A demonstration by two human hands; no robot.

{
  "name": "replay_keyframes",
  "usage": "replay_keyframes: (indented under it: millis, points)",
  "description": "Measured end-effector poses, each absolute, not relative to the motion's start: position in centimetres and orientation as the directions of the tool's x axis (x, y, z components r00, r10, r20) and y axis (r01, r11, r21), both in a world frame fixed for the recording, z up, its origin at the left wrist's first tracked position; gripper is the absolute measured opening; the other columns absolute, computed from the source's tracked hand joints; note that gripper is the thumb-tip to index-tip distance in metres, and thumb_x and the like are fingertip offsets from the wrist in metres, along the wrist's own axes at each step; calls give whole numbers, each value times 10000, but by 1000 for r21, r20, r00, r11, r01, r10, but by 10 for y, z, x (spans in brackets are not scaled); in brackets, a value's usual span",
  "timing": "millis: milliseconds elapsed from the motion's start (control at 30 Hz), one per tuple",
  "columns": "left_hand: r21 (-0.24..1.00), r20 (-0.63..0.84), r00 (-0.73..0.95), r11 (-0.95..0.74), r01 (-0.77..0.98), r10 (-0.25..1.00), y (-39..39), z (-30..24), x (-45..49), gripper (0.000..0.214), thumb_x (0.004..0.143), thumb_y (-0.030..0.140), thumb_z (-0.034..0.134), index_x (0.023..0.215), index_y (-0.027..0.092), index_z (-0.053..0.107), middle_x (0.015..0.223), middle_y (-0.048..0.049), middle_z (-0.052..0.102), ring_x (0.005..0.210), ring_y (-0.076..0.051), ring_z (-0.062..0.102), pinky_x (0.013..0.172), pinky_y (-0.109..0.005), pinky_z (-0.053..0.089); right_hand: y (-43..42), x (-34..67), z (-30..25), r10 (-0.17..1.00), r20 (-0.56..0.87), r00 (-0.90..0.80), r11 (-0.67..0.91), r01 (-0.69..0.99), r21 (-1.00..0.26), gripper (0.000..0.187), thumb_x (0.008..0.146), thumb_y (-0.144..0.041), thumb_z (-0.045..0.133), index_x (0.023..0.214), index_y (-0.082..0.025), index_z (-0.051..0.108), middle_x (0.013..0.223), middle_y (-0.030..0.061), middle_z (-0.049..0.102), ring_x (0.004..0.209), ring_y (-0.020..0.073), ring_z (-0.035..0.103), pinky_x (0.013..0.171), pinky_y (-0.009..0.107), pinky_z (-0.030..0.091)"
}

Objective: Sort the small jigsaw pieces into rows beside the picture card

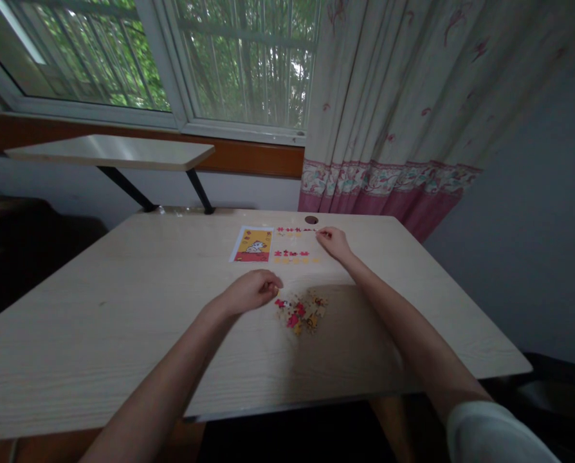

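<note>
In the head view, the two hands are well apart over the table (137, 315). The left hand (255, 290) is at the upper left edge of the pile (296, 317) of puzzle pieces, its fingers drawn in. The right hand (334, 244) is at the right end of the top row (289, 229) of red pieces, thumb and finger pinched. Whether either grips a piece, I cannot tell. More red and yellow rows (292, 253) lie below, beside the card (255, 240).
</note>
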State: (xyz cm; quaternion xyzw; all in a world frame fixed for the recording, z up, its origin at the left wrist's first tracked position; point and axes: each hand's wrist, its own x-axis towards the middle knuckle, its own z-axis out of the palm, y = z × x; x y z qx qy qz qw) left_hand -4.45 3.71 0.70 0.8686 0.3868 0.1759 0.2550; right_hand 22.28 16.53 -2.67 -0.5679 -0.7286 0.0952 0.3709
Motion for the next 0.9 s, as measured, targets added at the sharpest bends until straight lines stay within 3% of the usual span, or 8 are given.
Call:
replay_keyframes:
  millis: [233, 567, 667, 767, 867, 900]
  points:
    - [443, 109, 695, -661, 606, 711, 43, 1, -50, 297, 760, 156, 471, 1020, 152, 614, 830, -66, 587, 746, -162, 541, 698, -266, 419, 90, 227, -20, 842, 400, -362, 537, 639, -551, 161, 777, -265, 544, 815, -181, 677, 757, 29, 656, 672, 122, 557, 650, 234, 422]
    - [431, 170, 687, -680, 593, 707, 42, -4, -47, 142, 769, 147, 466, 831, 162, 592, 821, -59, 556, 813, -180, 511, 733, -284, 399, 54, 207, -31, 686, 537, -491, 717, 579, -387, 126, 812, -250, 542, 768, -189, 643, 706, 22, 655, 670, 123, 562, 697, 256, 383]
    - [512, 194, 659, -648, 564, 727, 41, -4, -45, 91, 758, 162, 485, 761, 158, 576, 735, -33, 544, 727, -156, 494, 671, -263, 381, 49, 204, -30, 637, 579, -509, 757, 555, -344, 139, 830, -266, 521, 780, -192, 628, 701, 20, 650, 675, 124, 562, 704, 259, 371]
    - [717, 186, 559, -501, 485, 808, 37, -6, -33, 91, 758, 221, 522, 742, 150, 577, 630, 5, 514, 587, -110, 446, 559, -226, 345, 44, 201, -27, 618, 610, -496, 767, 552, -327, 137, 834, -271, 514, 788, -199, 621, 705, 18, 648, 686, 127, 562, 707, 263, 365]
    - [939, 150, 365, -247, 238, 919, 33, -9, -14, 242, 715, 295, 598, 900, 139, 592, 599, 25, 523, 518, -83, 429, 494, -204, 315, 39, 196, -24, 627, 620, -472, 750, 582, -315, 141, 837, -279, 505, 802, -211, 623, 714, 16, 653, 701, 133, 565, 711, 275, 360]
    - [975, 116, 317, -169, 145, 941, 32, -10, -8, 256, 688, 308, 627, 873, 132, 601, 608, 18, 544, 515, -80, 444, 495, -203, 322, 38, 194, -23, 631, 622, -463, 742, 594, -311, 142, 837, -288, 507, 815, -214, 626, 719, 16, 656, 707, 136, 567, 712, 279, 359]
